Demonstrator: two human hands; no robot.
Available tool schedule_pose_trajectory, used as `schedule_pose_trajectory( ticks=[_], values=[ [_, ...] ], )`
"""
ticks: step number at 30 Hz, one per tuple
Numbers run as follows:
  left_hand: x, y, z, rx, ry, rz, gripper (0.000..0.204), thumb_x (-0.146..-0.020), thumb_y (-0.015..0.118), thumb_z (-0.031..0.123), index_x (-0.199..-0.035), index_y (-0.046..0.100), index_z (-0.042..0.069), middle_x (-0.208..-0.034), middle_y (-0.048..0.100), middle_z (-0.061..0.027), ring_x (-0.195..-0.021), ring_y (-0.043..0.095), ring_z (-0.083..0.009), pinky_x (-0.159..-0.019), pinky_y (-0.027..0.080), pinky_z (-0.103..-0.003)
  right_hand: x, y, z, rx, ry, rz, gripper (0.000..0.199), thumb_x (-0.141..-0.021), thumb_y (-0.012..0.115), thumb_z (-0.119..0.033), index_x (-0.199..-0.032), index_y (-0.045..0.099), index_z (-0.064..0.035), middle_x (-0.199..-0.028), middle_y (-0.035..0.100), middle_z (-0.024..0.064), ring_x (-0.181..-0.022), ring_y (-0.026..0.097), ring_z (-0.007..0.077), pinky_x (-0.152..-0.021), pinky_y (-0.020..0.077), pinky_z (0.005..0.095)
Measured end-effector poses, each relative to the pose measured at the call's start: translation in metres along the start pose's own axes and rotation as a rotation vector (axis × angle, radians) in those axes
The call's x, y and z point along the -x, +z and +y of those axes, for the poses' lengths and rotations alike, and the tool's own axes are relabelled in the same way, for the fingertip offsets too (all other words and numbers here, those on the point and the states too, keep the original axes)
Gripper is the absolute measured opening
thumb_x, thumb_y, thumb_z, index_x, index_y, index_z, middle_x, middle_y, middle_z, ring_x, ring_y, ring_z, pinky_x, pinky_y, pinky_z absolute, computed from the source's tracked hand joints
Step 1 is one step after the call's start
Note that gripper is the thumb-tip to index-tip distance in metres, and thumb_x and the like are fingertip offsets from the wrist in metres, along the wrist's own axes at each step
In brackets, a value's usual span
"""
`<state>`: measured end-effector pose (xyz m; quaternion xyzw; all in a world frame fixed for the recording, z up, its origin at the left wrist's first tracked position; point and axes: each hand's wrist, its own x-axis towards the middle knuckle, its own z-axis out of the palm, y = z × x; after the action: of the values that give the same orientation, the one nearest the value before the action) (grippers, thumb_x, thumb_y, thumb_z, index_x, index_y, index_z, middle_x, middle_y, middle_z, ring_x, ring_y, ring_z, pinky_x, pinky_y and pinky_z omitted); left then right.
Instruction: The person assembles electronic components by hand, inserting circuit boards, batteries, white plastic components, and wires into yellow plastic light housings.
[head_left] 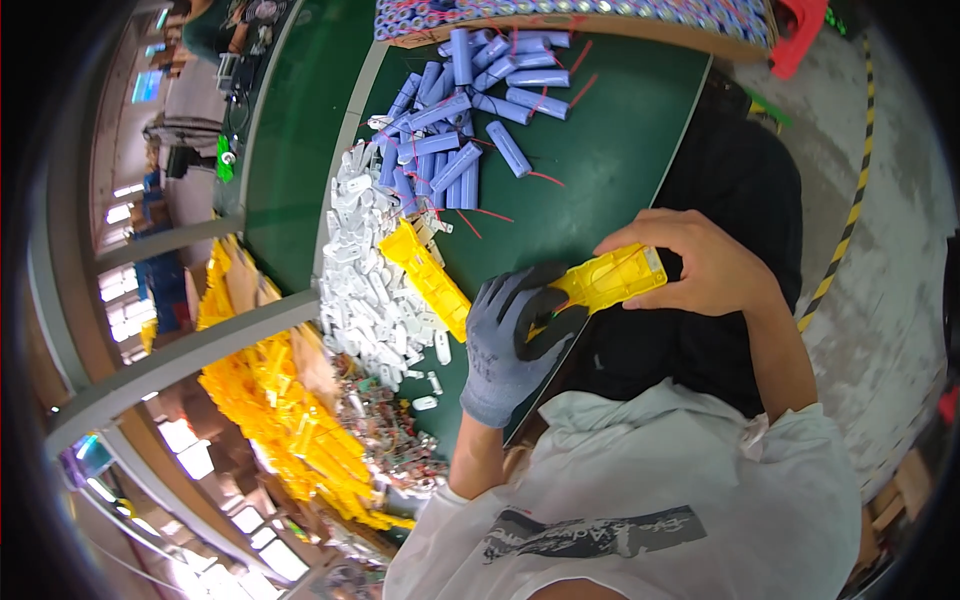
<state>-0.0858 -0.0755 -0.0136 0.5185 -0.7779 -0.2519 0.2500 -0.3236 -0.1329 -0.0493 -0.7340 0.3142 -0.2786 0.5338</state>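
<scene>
Both of my hands are on one yellow plastic casing point(612, 280), its hollow inside facing up, over the near edge of the green table. My left hand point(512, 340), in a grey glove, closes its fingers around the casing's left end. A bit of something reddish shows near those fingertips, too small to name. Bare, my right hand point(708, 265) grips the right end between thumb and fingers. Left of the glove, a second yellow casing point(428, 278) lies tilted against a heap of white plastic pieces point(362, 275).
Purple-blue cylindrical battery cells point(510, 150) with red wires lie piled beyond my hands. A cardboard box point(600, 22) packed with upright cells stands at the far edge. At the left are small wired parts point(400, 430), many yellow casings point(290, 410) and a grey metal frame bar point(190, 350).
</scene>
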Motion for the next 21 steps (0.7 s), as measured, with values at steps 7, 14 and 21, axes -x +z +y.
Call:
schedule_pose_trajectory(
  ticks=[7, 14, 21],
  values=[
    [0.012, 0.025, -0.028, -0.005, -0.058, 0.218, 0.033, -0.066, 0.075, 0.008, -0.096, 0.059, 0.008, -0.108, 0.062, -0.0112, -0.098, 0.057, -0.0341, -0.087, 0.044, -0.045, -0.04, -0.017, 0.008, 0.164, 0.006, -0.155, 0.048, -0.069, 0.078, -0.017, -0.114, 0.062, -0.0084, -0.098, 0.063, 0.0105, -0.089, 0.061, 0.0285, -0.079, 0.0481, 0.036],
    [0.014, 0.029, -0.035, -0.103, -0.009, 0.303, 0.04, -0.062, 0.076, 0.009, -0.098, 0.059, 0.01, -0.11, 0.061, -0.0086, -0.099, 0.057, -0.0323, -0.088, 0.043, -0.045, -0.055, -0.011, 0.009, 0.141, 0.045, -0.181, 0.05, -0.067, 0.081, -0.018, -0.113, 0.064, -0.0107, -0.097, 0.063, 0.0063, -0.089, 0.061, 0.0246, -0.078, 0.0487, 0.0333],
    [0.011, 0.034, -0.042, 0.071, -0.089, 0.382, 0.036, -0.062, 0.073, 0.0, -0.093, 0.059, 0.009, -0.106, 0.062, -0.0095, -0.096, 0.058, -0.0321, -0.087, 0.044, -0.043, -0.073, -0.021, 0.009, 0.189, 0.06, -0.262, 0.052, -0.066, 0.081, -0.014, -0.115, 0.063, -0.0093, -0.102, 0.064, 0.0083, -0.092, 0.062, 0.0244, -0.079, 0.0498, 0.0329]
  ],
)
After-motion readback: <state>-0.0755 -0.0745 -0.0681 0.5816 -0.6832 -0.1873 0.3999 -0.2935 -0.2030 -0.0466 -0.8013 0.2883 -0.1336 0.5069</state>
